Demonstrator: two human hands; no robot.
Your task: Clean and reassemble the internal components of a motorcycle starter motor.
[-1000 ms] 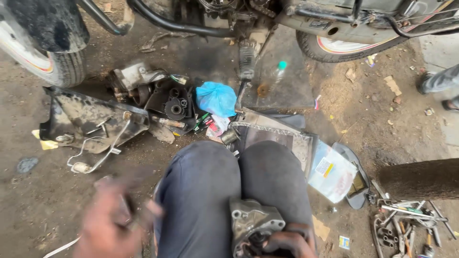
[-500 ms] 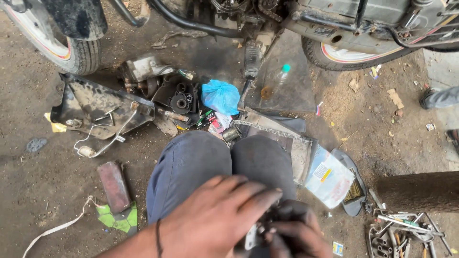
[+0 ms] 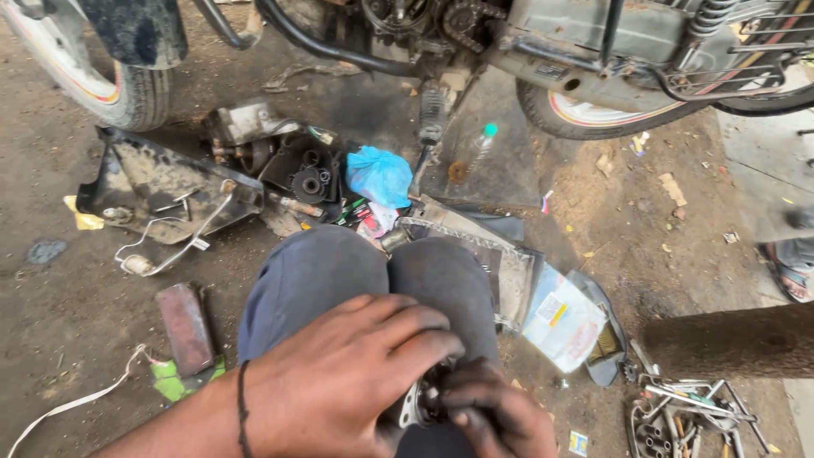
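The person sits with knees [image 3: 373, 271] together, and both hands meet low over the lap around a small metal part [image 3: 415, 405]. The left hand [image 3: 348, 382] curls over it from above, fingers bent and closed on its top, while the right hand [image 3: 492, 416], dark with grease, pinches it from the other side. Most of the part is hidden beneath the fingers; only a pale metal edge shows between them. On the dirt floor [image 3: 68, 339] left of the knee lies a reddish flat block [image 3: 185, 326], with a green scrap [image 3: 174, 383] just beside it and a white cord [image 3: 76, 403] trailing away. Ahead of the knees sit a blue bag [image 3: 379, 176], a dark engine cover [image 3: 170, 182] and a plastic bottle [image 3: 477, 151], all below a motorcycle [image 3: 543, 51]. A heap of tools [image 3: 687, 416] lies at the right.
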